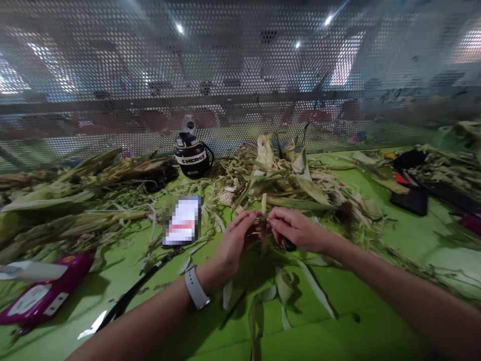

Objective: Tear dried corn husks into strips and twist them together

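My left hand (237,239), with a pale watch on its wrist, pinches a narrow strip of corn husk (264,245) near its middle. The strip stands upright between both hands, with a small dark lump (263,219) at the fingertips. My right hand (295,229) is closed, its fingertips touching the lump from the right. A dark rounded end (288,245) sticks out below its palm; the rest of that thing is hidden by the fingers. Below the hands lie loose husk pieces (284,286) on the green table (315,331).
A heap of dried husks (278,183) lies behind the hands, and more husks (93,185) cover the left. A black bottle (192,158), a lit phone (183,220) with a strap (131,291), a purple device (48,296) and a dark phone (409,200) stand around. Perforated metal (233,65) closes the back.
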